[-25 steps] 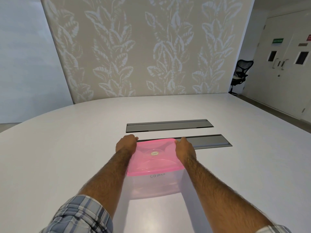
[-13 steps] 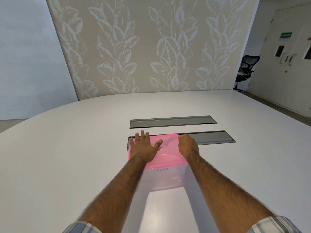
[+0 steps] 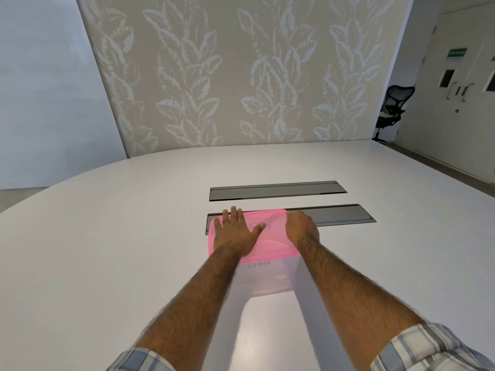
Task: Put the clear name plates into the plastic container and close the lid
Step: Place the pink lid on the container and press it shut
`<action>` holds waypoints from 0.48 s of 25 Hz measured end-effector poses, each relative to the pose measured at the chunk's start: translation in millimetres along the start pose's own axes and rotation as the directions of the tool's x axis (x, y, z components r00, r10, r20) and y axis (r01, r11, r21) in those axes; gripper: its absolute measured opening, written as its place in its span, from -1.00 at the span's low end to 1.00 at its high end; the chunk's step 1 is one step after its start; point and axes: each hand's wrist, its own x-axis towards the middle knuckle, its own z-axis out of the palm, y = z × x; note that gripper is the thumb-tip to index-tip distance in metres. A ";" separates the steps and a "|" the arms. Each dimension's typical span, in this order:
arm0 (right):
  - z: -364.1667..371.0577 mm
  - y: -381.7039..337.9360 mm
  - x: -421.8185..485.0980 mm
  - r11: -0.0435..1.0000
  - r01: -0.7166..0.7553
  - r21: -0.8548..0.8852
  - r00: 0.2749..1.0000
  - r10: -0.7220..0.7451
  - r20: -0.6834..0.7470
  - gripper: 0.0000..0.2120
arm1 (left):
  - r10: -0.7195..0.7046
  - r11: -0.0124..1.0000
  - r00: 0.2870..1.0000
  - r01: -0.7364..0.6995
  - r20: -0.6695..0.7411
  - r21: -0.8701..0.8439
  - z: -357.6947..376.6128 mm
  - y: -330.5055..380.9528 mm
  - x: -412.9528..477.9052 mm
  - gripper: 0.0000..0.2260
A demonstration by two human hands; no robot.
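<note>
A clear plastic container point(image 3: 263, 278) with handwriting on its near wall stands on the white table, with a translucent pink lid point(image 3: 270, 245) on top. My left hand point(image 3: 235, 232) lies flat on the lid's left half, fingers spread. My right hand point(image 3: 301, 227) curls over the lid's right edge and grips it. The name plates cannot be made out through the container's walls.
Two long grey cable hatches point(image 3: 276, 190) point(image 3: 340, 214) are set into the white table point(image 3: 120, 236) just beyond the container. A black office chair point(image 3: 392, 111) stands at the far right near pale double doors. A leaf-patterned wall rises behind the table.
My left hand has moved from gripping the lid's left edge to lying flat on top of it with fingers spread. My right hand stays on the right edge.
</note>
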 end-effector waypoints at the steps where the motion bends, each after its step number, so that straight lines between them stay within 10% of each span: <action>1: 0.0 0.1 -0.1 1.000 0.002 -0.009 1.000 -0.002 0.002 -0.61 | 0.007 1.000 1.000 -0.007 0.006 0.012 1.1 -0.7 -0.5 -0.14; 12: -12.9 -22.1 30.4 0.998 0.056 -0.009 0.988 -0.054 0.145 -0.51 | 0.024 0.999 1.000 -0.025 0.015 0.038 3.9 0.8 -4.4 -0.13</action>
